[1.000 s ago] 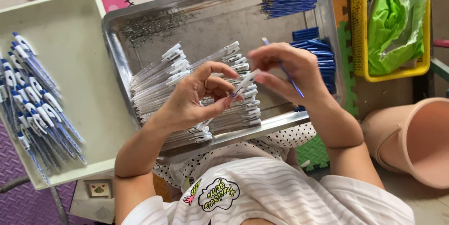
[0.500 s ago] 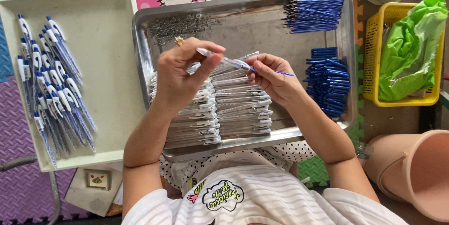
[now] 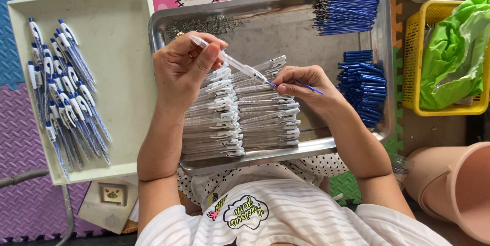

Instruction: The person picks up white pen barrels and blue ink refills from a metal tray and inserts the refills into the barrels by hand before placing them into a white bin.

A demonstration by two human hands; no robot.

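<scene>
- Left hand (image 3: 184,69) pinches a clear pen barrel (image 3: 229,62); right hand (image 3: 306,85) pinches a blue refill (image 3: 306,86) at its tip, above the steel tray (image 3: 265,156).
- Stacked clear barrels (image 3: 240,118) sit right underneath.
- Blue refills (image 3: 347,13) and blue caps (image 3: 365,85) are piled on the right.
- Finished pens (image 3: 64,87) lie in the cream tray (image 3: 122,47), and a yellow basket (image 3: 413,52) holds a green bag (image 3: 454,57).

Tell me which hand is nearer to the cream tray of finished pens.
Left. The left hand holds a clear pen barrel just right of the cream tray; the right hand is farther right, over the metal tray.
</scene>
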